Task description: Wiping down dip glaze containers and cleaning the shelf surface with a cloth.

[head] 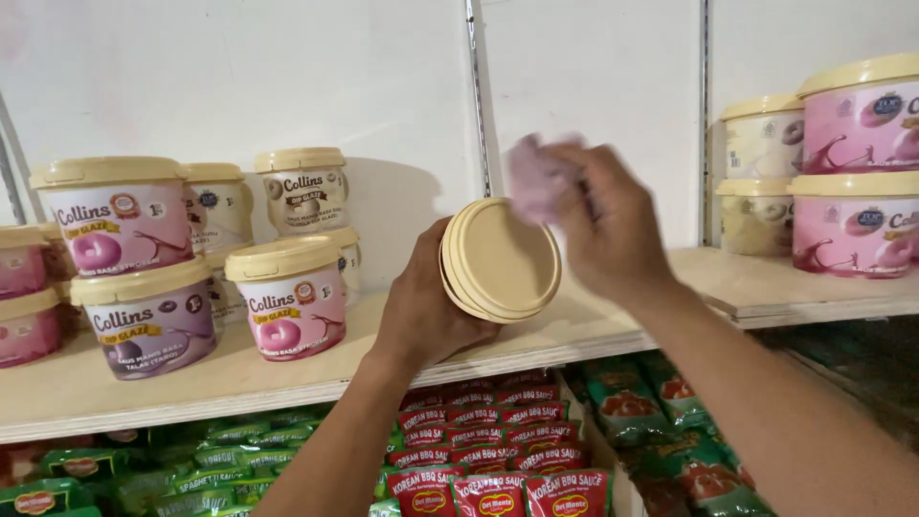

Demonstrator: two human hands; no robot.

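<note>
My left hand (421, 306) grips a round tub tipped on its side, so its cream lid (503, 260) faces me. My right hand (613, 225) is bunched around a pale pink cloth (536, 177) just above the lid's upper right edge. The cloth looks blurred. Both hands are held in front of a light wooden shelf (287, 378), over its front edge.
Several cream-lidded tubs with pink, purple and white labels (287, 297) stand stacked on the shelf at left. More tubs (852, 191) are stacked at the far right. Below the shelf lie rows of red sauce pouches (488, 450) and green pouches (191, 469). White wall panels stand behind.
</note>
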